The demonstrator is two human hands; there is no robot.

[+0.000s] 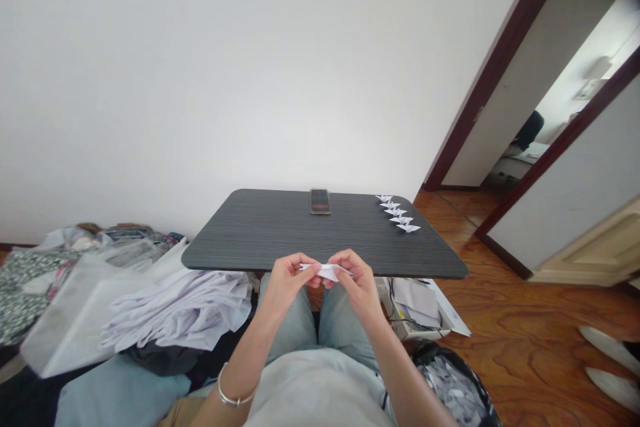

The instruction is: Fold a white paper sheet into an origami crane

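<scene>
A small folded white paper (329,271) is pinched between both hands just over the near edge of the dark table (270,230). My left hand (293,275) grips its left end, thumb and fingers closed. At the other end, my right hand (356,278) holds it the same way, with the thumb on top. Several folded white paper cranes (399,213) stand in a slanting row on the table's right side. The fingertips under the paper are partly hidden.
A phone (321,201) lies at the table's back edge by the wall. Piled clothes (185,310) are on the left. Below the right side are a white box (417,310) and a black bag (453,387) of paper pieces. Shoes (610,363) show at far right.
</scene>
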